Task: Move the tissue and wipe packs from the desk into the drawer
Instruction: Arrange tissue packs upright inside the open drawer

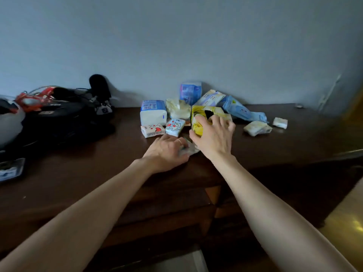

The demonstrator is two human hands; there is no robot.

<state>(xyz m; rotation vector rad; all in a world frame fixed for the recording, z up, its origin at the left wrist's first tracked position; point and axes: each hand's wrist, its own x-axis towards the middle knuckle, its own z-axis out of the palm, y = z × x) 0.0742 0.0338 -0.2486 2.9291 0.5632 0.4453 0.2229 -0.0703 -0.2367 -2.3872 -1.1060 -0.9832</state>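
Several tissue and wipe packs lie bunched at the back of the dark wooden desk. My right hand grips a yellow tissue pack in the middle of the bunch. My left hand presses down on a small clear-wrapped pack just in front of it. Around them are a large white-and-blue pack, two small cartoon-printed packs, a blue wipe pack and small white packs on the right. Drawer fronts show below the desk edge, partly hidden by my arms.
A black bag with cables and a dark microphone fills the desk's left side. A small blue-and-white tray sits near the left front edge. The grey wall stands right behind the packs. Yellowish floor shows at the lower right.
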